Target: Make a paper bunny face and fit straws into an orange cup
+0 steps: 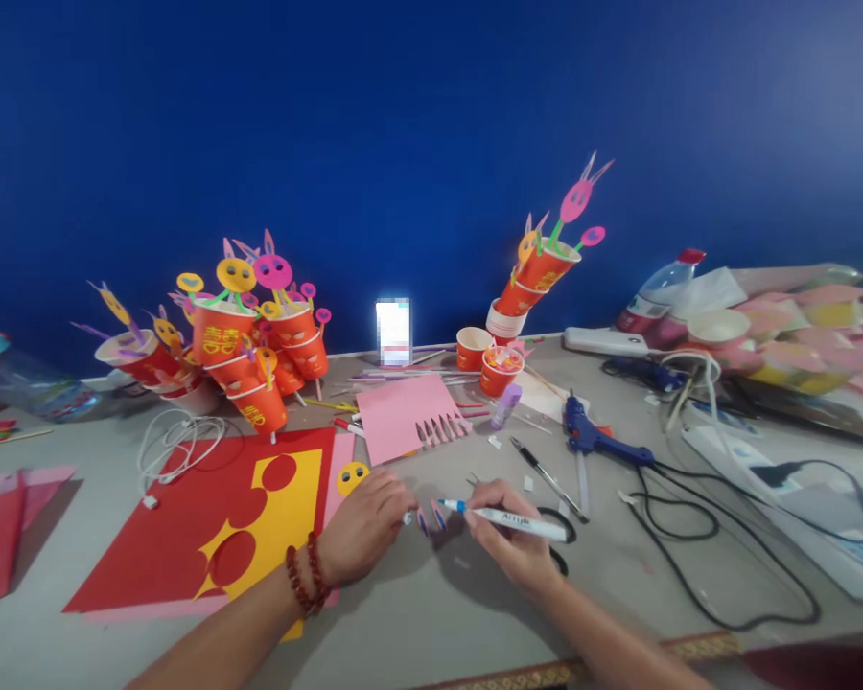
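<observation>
My right hand (514, 541) grips a white acrylic marker (528, 523), its blue tip pointing left at two small pink ear-shaped pieces with blue centres. The tip is close to the right ear piece (439, 516); the left ear piece (423, 520) lies beside my left fingertips. My left hand (370, 522), with brown bead bracelets at the wrist, has its fingers curled together. A small whitish thing (407, 517) shows at those fingertips, too small to name. Black-handled scissors (565, 525) lie partly hidden behind my right hand. A yellow face disc (352, 476) rests beyond my left hand.
Red and yellow paper sheets (165, 537) lie left. A pink sheet (395, 417) with several cut ears is ahead. Decorated red cups (224, 335) stand at the back. A blue glue gun (596, 436), its black cable (690, 575) and a pen (547, 477) lie right.
</observation>
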Demonstrator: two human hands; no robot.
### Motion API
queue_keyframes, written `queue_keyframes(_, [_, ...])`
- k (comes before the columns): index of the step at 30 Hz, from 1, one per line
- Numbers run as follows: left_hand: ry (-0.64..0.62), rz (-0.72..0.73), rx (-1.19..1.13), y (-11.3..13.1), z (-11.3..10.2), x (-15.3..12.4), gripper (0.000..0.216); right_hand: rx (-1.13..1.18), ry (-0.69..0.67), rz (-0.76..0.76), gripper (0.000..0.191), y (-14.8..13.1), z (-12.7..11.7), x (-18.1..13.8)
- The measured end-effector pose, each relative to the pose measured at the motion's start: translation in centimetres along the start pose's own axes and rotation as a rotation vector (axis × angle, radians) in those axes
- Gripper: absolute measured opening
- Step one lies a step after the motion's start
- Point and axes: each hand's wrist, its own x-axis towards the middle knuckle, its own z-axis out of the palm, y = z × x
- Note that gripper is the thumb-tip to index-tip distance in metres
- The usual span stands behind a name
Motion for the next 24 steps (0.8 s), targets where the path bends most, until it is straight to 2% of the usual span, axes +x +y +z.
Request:
queue_keyframes(5, [0.017, -0.015, 0.034, 0.2, 0.5, -0.1, 0.019, 0.008, -0.243, -0.086, 0.014, -0.8, -0.1, -0.1])
queue_keyframes(12, [-0.025, 0.008, 0.059, 0.2, 1.1, -0.1, 0.019, -0.071, -0.286, -0.105, 0.017, -1.2, 0.3, 0.2])
queue_keyframes(15, [-0.031, 0.017, 0.079, 0.4, 1.3, -0.2, 0.018, -0.062, -0.324, -0.058, 0.016, -1.1, 0.4, 0.1])
queue_keyframes(20, [-0.015, -0.007, 0.115, 2.1, 1.1, -0.3, 0.018, 0.001, -0.337, 0.010, 0.011, -0.6, 0.7, -0.4])
queue_keyframes(24, [0.019, -0.033, 0.022, 3.0, 0.7, -0.7, 0.017, 0.081, -0.350, 0.033, 0.017, -0.4, 0.6, -0.4])
